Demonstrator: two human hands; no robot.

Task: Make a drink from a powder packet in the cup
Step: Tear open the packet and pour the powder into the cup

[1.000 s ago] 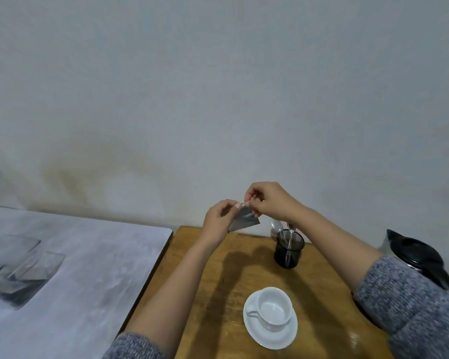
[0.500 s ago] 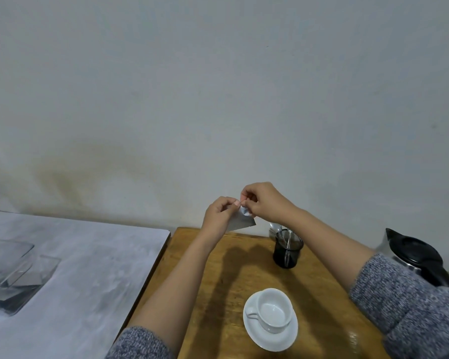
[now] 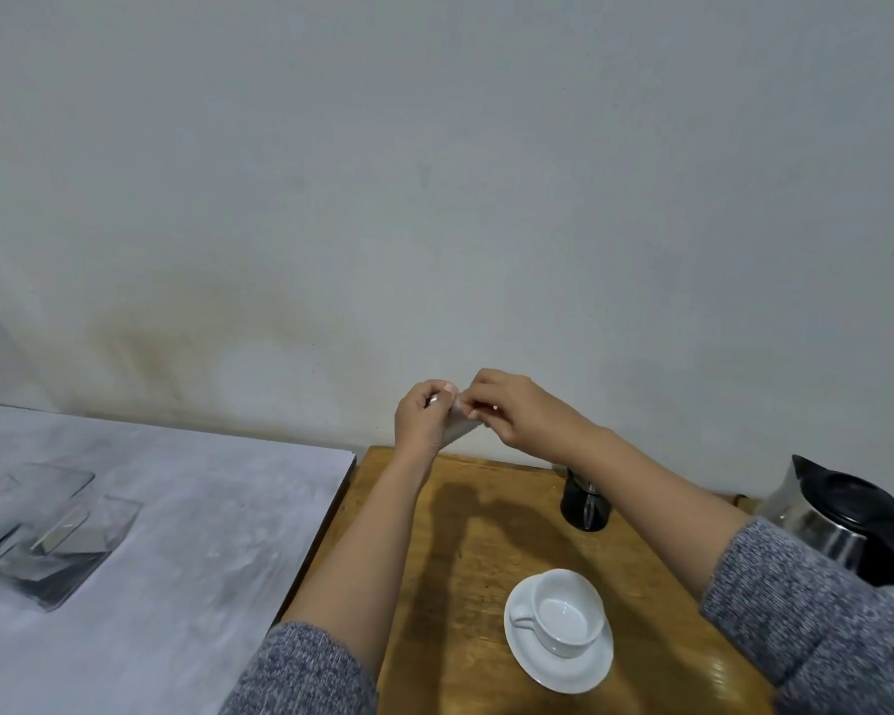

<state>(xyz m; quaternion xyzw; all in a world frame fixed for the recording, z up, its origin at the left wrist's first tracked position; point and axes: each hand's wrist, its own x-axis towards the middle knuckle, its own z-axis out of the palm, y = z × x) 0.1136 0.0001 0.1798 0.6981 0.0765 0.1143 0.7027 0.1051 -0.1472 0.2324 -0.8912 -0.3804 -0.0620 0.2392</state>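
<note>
Both hands hold a small silvery powder packet (image 3: 459, 428) up over the far edge of the wooden table (image 3: 465, 534). My left hand (image 3: 421, 420) pinches its left side and my right hand (image 3: 512, 407) pinches its top right corner; most of the packet is hidden behind the fingers. Below, near the table's front, an empty white cup (image 3: 568, 611) stands upright on a white saucer (image 3: 558, 668), handle to the left.
A black holder (image 3: 584, 503) with metal spoons stands at the back of the wooden table, partly behind my right forearm. A steel kettle with a black lid (image 3: 847, 513) is at the right edge. On the grey table (image 3: 176, 534) to the left lies a clear container (image 3: 47, 528).
Both hands have drawn closer together on the packet and it has turned, so less of it shows. The view has shifted slightly; the cup and kettle stay put.
</note>
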